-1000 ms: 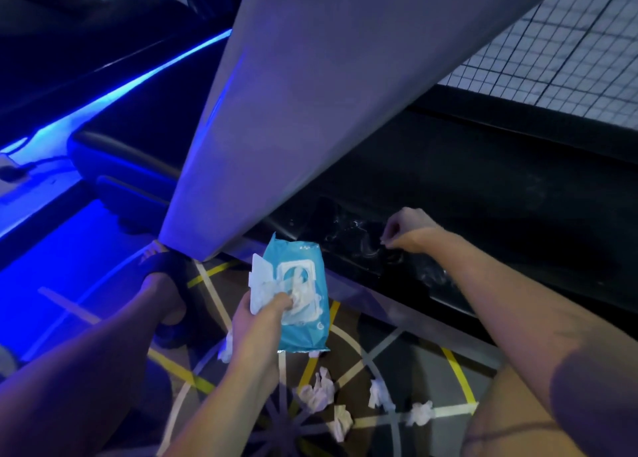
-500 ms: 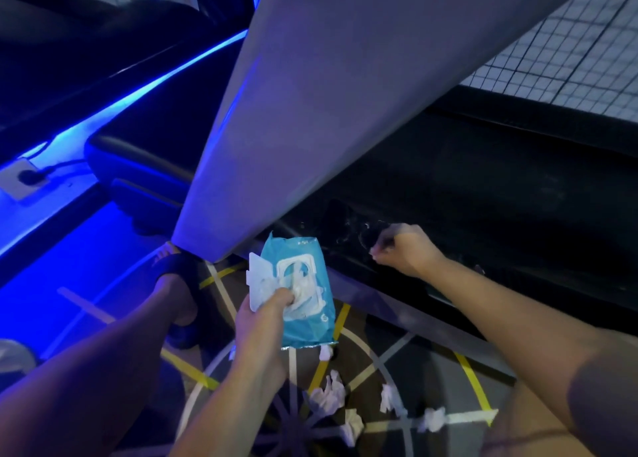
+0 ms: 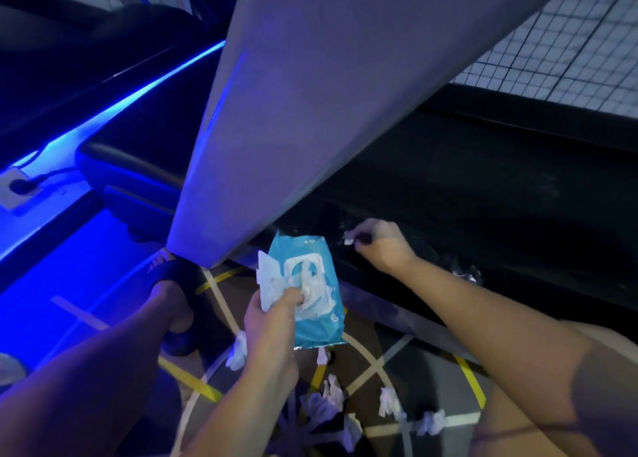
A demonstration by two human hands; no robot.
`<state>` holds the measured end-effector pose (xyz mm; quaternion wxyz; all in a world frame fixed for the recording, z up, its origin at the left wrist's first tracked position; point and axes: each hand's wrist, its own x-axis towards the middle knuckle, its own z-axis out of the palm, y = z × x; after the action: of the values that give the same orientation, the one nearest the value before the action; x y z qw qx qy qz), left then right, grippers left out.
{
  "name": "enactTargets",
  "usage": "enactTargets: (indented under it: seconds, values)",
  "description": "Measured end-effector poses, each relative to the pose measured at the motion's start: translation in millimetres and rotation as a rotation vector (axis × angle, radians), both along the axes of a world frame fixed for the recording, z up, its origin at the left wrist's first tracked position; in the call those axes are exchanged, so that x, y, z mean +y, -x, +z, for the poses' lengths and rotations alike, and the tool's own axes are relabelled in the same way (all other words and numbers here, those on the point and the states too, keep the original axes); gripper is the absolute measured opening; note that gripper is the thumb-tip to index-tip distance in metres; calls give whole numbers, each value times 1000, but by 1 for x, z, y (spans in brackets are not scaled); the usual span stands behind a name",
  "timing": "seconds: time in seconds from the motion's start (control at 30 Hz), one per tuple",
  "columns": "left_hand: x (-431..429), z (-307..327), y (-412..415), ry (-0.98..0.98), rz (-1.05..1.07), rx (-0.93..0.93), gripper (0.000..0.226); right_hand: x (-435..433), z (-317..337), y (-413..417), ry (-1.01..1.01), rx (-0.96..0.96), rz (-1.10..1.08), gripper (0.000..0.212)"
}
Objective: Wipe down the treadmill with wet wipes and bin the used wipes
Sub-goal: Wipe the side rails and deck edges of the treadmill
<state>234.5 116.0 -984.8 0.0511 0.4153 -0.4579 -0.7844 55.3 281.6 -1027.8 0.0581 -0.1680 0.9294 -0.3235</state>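
Treadmill (image 3: 483, 215) edge mid-wipe: right hand (image 3: 383, 246) pinching wipe (image 3: 348, 241) against it. Left hand (image 3: 272, 322) gripping wipe pack (image 3: 310, 284) just beside treadmill. Next, likely: gather used wipes (image 3: 328, 398) below treadmill, bin.

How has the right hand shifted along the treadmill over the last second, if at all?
Yes. The right hand, pinching a wipe, has slid left along the treadmill's dark edge, ending closer to the grey upright's base.

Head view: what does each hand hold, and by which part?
Left hand grips the blue wipe pack by its left side, thumb at the open flap. Right hand pinches a small wadded white wipe.
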Motion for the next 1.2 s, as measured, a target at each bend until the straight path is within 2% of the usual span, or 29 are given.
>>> enactTargets:
  seconds: [0.07, 0.13, 0.3, 0.4, 0.5, 0.6, 0.77, 0.9, 0.97, 1.03, 1.07, 1.13, 1.2]
  values:
    - [5, 0, 3, -17, 2, 15, 37, 6, 3, -20, 38, 44, 89, 20]
    - [13, -2, 5, -23, -3, 17, 33, 26, 6, -35, -10, 67, 124, 16]
    - [37, -2, 7, 39, 11, 68, 33, 118, 22, -53, -156, -7, 107, 15]
    - [49, 0, 4, 72, -42, 90, 31, 182, 26, -55, -147, 88, -86, 18]
    - [61, 2, -2, 114, -97, 88, 31, 227, 19, -54, -113, 66, -276, 14]
    - [66, 2, -11, 130, -155, 88, 32, 230, 9, -56, -111, -15, -280, 15]
    - [62, -5, -22, 188, -154, 80, 30, 188, 9, -64, 2, -34, -91, 16]
    - [52, -12, -29, 206, -167, 80, 35, 177, 22, -61, 14, -288, 77, 22]
    - [47, -16, -31, 226, -180, 74, 35, 185, 29, -49, 145, -328, -31, 19]
    - [44, -21, -31, 228, -183, 62, 36, 205, 28, -37, 163, -200, -247, 16]
    - [43, -23, -30, 221, -183, 56, 36, 214, 27, -35, 61, -126, -308, 12]
    - [45, -26, -29, 194, -178, 42, 34, 221, 23, -37, -129, -47, -292, 9]
    - [49, -25, -28, 177, -198, 35, 31, 212, 15, -47, -138, -18, -208, 10]
